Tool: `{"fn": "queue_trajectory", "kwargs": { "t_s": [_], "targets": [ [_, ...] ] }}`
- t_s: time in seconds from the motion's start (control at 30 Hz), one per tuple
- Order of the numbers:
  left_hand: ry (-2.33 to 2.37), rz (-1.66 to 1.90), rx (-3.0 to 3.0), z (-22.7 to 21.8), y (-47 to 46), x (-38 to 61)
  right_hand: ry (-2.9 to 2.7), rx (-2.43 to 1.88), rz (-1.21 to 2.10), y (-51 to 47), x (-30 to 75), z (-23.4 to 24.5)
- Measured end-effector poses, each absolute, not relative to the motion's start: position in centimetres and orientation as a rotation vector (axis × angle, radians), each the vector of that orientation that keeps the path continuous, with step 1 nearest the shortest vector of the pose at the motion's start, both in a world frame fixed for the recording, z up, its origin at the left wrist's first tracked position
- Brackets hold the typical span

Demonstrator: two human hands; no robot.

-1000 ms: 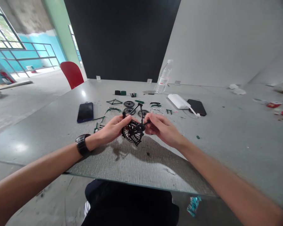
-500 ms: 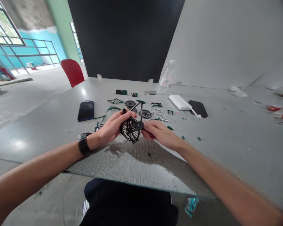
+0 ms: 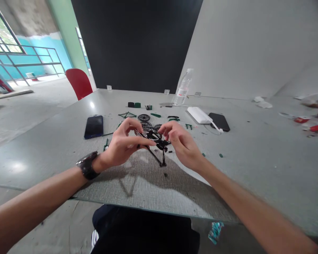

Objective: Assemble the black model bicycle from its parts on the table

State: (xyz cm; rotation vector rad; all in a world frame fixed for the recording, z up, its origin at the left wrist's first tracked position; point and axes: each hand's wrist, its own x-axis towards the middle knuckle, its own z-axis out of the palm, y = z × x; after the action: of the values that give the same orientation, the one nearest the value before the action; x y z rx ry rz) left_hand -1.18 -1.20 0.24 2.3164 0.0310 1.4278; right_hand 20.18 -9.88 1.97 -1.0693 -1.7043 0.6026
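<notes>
A small black model bicycle is held above the near part of the table, its slim frame tubes pointing down toward me and its spoked wheel on the far side. My left hand grips it from the left, thumb stretched along the wheel and fingers curled behind. On the right, my right hand has its fingertips pinched at the wheel and crank area. Whether a small part sits between those fingertips is hidden. Just beyond the hands lie loose spoked wheels, partly covered by my fingers.
A green bicycle frame, a green strip and several small green parts lie on the table. A phone is to the left. Rightward are a white power bank, a black phone-like slab and a plastic bottle.
The model bicycle has been turned over: its seat end pointed up before and now its frame tubes point down toward me. My right hand has shifted up and right to the wheel.
</notes>
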Motion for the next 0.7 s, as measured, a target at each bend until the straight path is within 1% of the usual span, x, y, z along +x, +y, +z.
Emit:
{"fn": "queue_trajectory", "kwargs": {
  "t_s": [0.07,0.2,0.3,0.4,0.47,0.7],
  "targets": [
    [-0.072,1.637,2.569,0.2,-1.2,-1.5,-1.733,-1.118,0.473,-10.1,20.3,2.4],
    [-0.105,1.770,2.634,0.3,-1.8,-1.6,-1.740,-1.080,0.473,-10.1,20.2,2.6],
    [-0.019,1.766,2.517,0.4,-2.8,-1.5,-1.774,-1.082,0.504,-9.9,19.9,2.2],
    [0.010,1.629,2.474,0.4,-3.4,-1.8,-1.775,-1.079,0.635,-9.8,19.8,1.8],
    [-0.012,1.616,2.522,0.3,-3.5,-2.0,-1.762,-1.057,0.700,-9.8,19.9,1.5],
    [-0.030,1.912,2.635,0.2,-2.8,-1.7,-1.745,-1.051,0.667,-9.8,20.0,1.5]
  ]
}}
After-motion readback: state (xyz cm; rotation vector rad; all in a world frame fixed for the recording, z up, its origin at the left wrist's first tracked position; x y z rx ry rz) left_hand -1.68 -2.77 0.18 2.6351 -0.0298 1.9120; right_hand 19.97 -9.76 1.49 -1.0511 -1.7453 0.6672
